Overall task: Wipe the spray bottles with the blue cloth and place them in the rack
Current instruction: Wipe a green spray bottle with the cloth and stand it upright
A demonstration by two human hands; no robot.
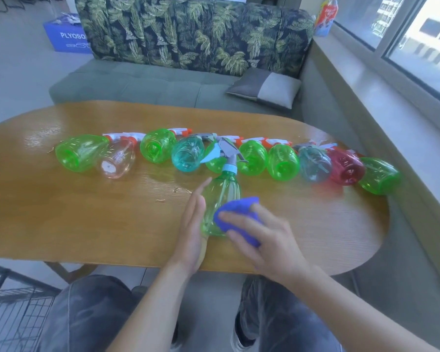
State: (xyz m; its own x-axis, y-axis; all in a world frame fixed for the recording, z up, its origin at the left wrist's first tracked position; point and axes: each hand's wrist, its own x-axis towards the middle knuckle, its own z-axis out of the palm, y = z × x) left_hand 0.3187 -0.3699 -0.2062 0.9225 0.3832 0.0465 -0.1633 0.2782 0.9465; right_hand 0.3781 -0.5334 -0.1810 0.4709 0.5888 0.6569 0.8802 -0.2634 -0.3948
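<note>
Low centre of frame: left hand [192, 224] flat with fingers straight, pressed along the left side of an upright green spray bottle [220, 199]; right hand [262, 235] curled over a blue cloth [239, 212], pressing it to the bottle's lower right side. Behind, across the wooden table [87, 212], a row of lying bottles [252, 157]. Black wire rack [13, 308] at lower left, beside the knees; green sofa [142, 82] beyond the table

Row of bottles [252, 158] lying across table [87, 212]; one bottle [220, 196] nearer, between hands; sofa [188, 72] behind; rack [10, 313] lower left.
</note>
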